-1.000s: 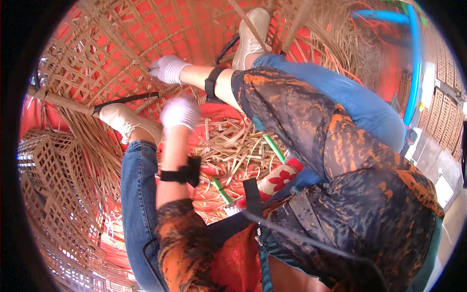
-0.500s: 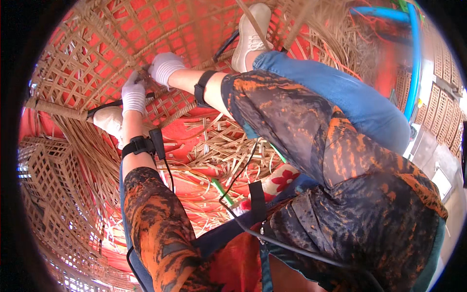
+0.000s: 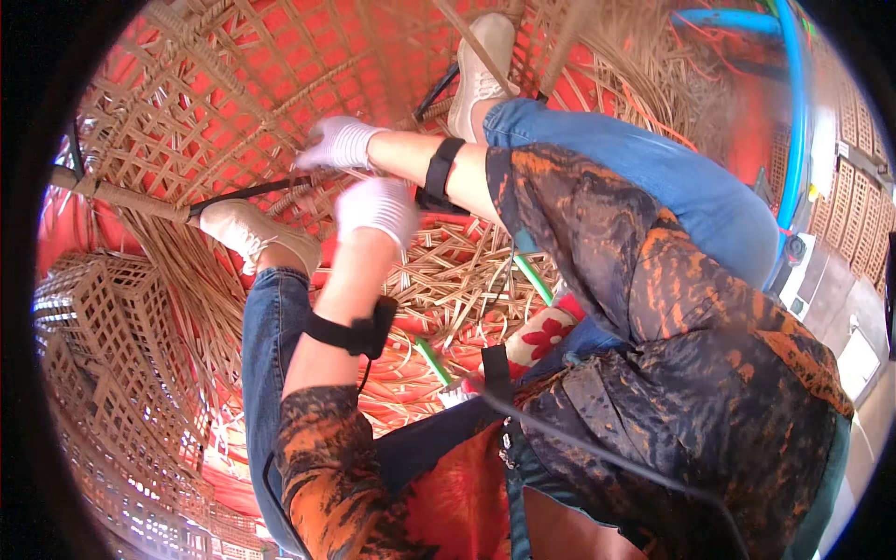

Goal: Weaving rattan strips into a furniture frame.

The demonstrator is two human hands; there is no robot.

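My right hand (image 3: 342, 143), in a white ribbed glove, is at the near side of a large woven cane basket (image 3: 177, 121). Its fingers are drawn together and point left against the openwork; what they pinch is too small to make out. Closer to me, my left hand (image 3: 376, 211), gloved alike, is apart from the weave and smeared by motion. It looks curled into a fist, with its fingertips turned out of sight. Just below the hands, a dark strap-like bar (image 3: 252, 196) runs along the basket's wrapped rim (image 3: 126, 199).
Cut cane strips (image 3: 457, 271) litter the red floor sheet between my legs, with green-handled tools (image 3: 431, 362) among them. Long strips (image 3: 173, 289) hang at left beside another woven basket (image 3: 112, 345). My shoes (image 3: 252, 233) flank the work. A blue tubular frame (image 3: 796, 121) stands at right.
My left hand has come off the weave and moved right and toward me. My right hand has shifted slightly right and nearer. The basket has turned a little.
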